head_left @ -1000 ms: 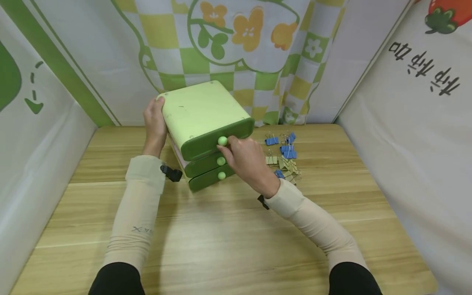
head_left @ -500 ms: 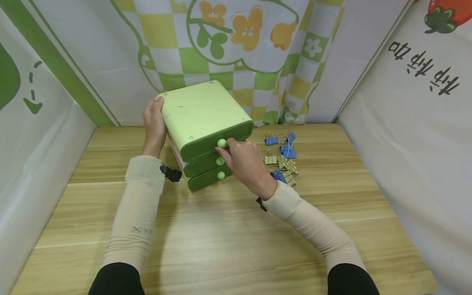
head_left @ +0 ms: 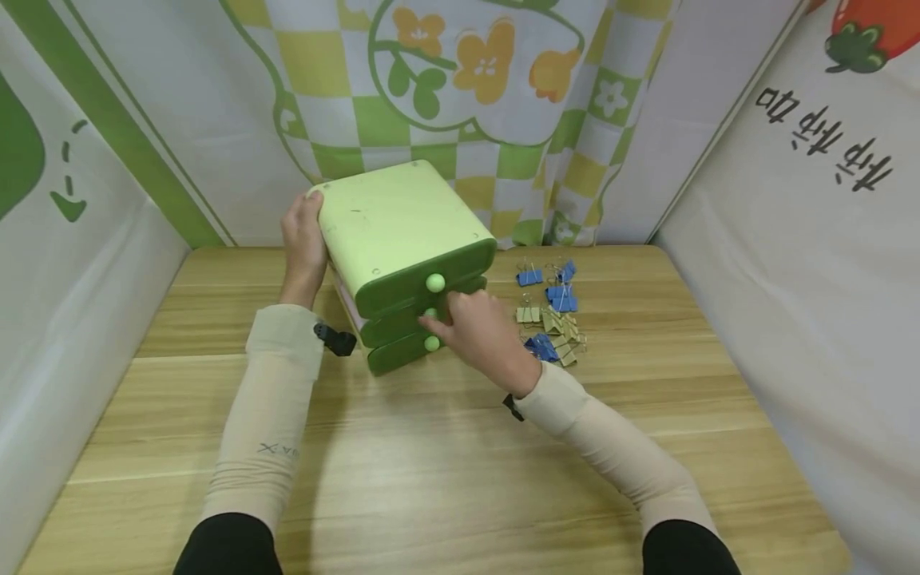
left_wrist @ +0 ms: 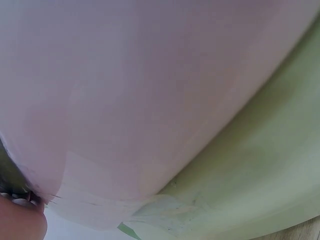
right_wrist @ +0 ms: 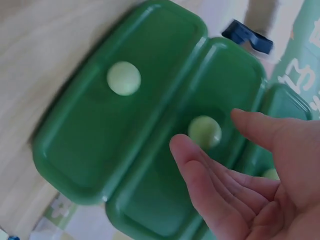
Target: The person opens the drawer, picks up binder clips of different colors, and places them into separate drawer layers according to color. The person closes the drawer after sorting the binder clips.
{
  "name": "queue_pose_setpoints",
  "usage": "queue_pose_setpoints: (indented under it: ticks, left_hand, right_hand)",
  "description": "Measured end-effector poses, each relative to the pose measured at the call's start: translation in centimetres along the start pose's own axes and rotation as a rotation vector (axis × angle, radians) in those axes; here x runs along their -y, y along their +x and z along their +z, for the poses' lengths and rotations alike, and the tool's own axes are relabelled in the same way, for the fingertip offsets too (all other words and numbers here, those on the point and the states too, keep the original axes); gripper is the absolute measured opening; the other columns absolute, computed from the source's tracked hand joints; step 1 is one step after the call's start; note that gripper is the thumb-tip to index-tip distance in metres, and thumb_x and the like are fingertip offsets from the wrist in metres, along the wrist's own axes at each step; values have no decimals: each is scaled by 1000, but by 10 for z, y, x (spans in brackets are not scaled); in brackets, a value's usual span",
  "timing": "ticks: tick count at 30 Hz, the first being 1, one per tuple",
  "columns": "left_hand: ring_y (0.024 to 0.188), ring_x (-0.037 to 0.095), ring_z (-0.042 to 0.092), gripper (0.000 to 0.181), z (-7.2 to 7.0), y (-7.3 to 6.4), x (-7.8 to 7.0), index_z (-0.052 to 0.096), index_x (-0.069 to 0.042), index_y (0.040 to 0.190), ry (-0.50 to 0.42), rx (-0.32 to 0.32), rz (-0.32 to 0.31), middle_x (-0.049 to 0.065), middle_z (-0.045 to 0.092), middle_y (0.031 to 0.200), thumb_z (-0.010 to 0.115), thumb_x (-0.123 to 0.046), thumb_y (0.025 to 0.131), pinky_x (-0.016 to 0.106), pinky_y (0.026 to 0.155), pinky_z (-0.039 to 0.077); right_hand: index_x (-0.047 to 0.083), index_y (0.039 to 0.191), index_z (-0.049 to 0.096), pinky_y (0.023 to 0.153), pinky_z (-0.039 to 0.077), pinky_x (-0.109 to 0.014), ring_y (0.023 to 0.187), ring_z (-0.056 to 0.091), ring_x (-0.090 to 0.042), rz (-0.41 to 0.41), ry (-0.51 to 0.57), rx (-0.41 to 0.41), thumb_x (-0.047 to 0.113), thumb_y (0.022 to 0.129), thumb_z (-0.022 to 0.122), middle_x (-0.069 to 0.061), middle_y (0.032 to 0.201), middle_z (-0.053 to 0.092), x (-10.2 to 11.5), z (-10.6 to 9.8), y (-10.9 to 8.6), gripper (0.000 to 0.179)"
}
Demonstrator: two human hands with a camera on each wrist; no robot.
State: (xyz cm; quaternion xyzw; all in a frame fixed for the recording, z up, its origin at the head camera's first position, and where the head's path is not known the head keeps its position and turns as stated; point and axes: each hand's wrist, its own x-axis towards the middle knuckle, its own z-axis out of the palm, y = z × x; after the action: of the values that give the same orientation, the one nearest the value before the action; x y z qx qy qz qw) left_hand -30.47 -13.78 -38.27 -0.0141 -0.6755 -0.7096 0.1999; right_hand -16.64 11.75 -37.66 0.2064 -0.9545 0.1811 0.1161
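Note:
A small three-drawer box [head_left: 402, 220] with a light green top and dark green fronts stands at the back of the table. My left hand [head_left: 303, 243] grips its rear left corner, thumb at the top edge; the other fingers are mostly hidden. At the middle drawer is my right hand [head_left: 480, 331]. In the right wrist view, its thumb and fingers stand on either side of the pale green middle knob [right_wrist: 204, 132], with a gap at the thumb. The bottom knob [head_left: 431, 343] and top knob [head_left: 435, 283] are untouched. The left wrist view is filled by the box's side [left_wrist: 125, 100].
Blue binder clips [head_left: 561, 298] and yellow binder clips [head_left: 564, 323] lie loose to the right of the box, near the right forearm. A checkered curtain [head_left: 513, 160] hangs close behind the box. Bare wooden table [head_left: 402, 471] stretches in front.
My right hand has let go of the top drawer's knob and moved down to the middle one. The left hand stays at the box's corner. More of the blue clips shows beside the wrist.

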Motion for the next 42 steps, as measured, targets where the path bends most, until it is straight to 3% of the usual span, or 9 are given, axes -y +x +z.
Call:
queue_pose_setpoints:
  ticks: [6,13,18,25,32,42]
  left_hand:
    - [71,7,47,31,0,0,0,69,-21,111,6,3,-17,-9,53,81,47,-41,110,25,73,44]
    - [70,8,46,32,-1,1,0,69,-20,112,4,8,-13,-8,52,80,46,-42,110,26,74,43]
    - [71,8,47,33,0,0,0,69,-19,114,-11,13,-21,-8,53,81,47,-42,110,26,74,44]
    - [71,8,49,36,0,0,0,70,-16,121,-18,6,-18,-8,55,82,47,-41,110,25,75,45]
    - [67,7,45,33,-2,0,0,70,-19,115,-6,4,-15,-8,51,78,46,-41,110,25,71,43]
    - [66,8,45,28,0,1,0,68,-23,106,-19,2,-26,-9,49,76,47,-42,110,25,69,42]
  right_hand:
    - [10,80,64,44,43,-21,49,53,-9,2,6,25,39,99,76,1,61,55,0,18,3,37]
    - [9,78,63,45,48,-24,50,56,-12,-7,-32,1,32,102,72,-2,62,58,2,23,4,35]
    - [7,81,63,44,44,-22,48,52,-10,-25,-42,0,31,103,71,-1,61,54,2,19,-1,34]
    - [15,66,46,43,33,-20,46,40,-8,-24,-53,18,34,103,70,5,56,36,3,11,-10,48]
    - [18,64,42,42,27,-17,45,35,-6,-41,-72,21,33,103,71,7,56,30,4,5,-23,51]
    - [19,64,38,44,29,-18,49,34,-5,-73,-90,9,32,101,73,9,58,27,2,-3,-43,52]
